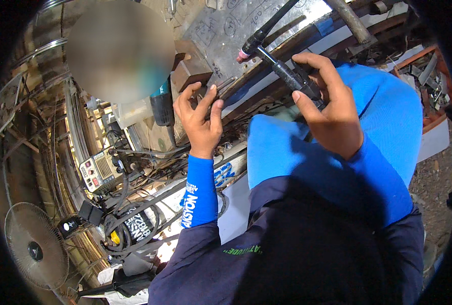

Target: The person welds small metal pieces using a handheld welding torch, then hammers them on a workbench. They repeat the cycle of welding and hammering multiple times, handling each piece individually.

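Observation:
My right hand (331, 101) is wrapped round the black handle of a TIG welding torch (282, 68). The torch's pink cup (243, 55) points left, over the metal tabletop. My left hand (199, 117) is raised at the table's near edge, its fingers bent and apart. Just beyond those fingers sits a brown rectangular metal block (191, 71). Thin metal rods (227, 85) lie beside the left fingertips; whether they touch cannot be made out.
The grey metal tabletop (205, 30) carries handwritten marks. A teal and black power tool (162, 109) hangs left of the block. Further left are a welding machine (101, 170), coiled cables (127, 229) and a fan (35, 246). A scrap-metal bin (431, 119) stands at right.

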The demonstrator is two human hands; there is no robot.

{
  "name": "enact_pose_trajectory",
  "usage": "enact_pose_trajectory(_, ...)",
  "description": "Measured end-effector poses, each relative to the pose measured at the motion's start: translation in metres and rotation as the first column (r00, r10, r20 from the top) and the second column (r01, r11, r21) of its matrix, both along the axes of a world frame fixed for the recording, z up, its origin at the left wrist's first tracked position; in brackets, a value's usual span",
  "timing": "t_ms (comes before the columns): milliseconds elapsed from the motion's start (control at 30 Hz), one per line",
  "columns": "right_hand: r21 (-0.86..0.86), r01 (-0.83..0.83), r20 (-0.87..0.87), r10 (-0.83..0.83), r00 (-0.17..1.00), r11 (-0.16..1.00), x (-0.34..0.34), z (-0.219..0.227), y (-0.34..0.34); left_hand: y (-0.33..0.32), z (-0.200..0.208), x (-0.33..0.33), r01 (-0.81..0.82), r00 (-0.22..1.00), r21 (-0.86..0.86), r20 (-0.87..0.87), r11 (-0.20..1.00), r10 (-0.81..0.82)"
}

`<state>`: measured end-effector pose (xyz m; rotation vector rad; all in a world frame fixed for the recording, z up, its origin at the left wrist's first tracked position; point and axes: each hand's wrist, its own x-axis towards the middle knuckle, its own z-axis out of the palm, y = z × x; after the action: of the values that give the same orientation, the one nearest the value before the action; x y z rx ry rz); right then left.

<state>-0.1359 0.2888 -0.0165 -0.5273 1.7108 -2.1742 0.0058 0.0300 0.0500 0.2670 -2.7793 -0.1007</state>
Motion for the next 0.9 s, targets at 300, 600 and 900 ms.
enact_pose_trajectory(300,0.011,-0.079,0.058,0.079,0.995,0.997,0.006,0.001,0.004,0.001,-0.008,-0.005,-0.056,0.998,0.006,-0.032,0.998,0.056)
enact_pose_trajectory(600,-0.016,-0.089,0.096,0.090,0.991,0.996,0.001,0.007,0.007,-0.002,-0.012,-0.003,-0.035,0.999,-0.050,-0.027,0.998,0.034)
enact_pose_trajectory(900,0.024,-0.158,0.174,0.152,0.973,0.987,-0.001,0.010,0.013,-0.002,-0.010,-0.011,-0.006,0.992,0.148,-0.121,0.989,0.025)
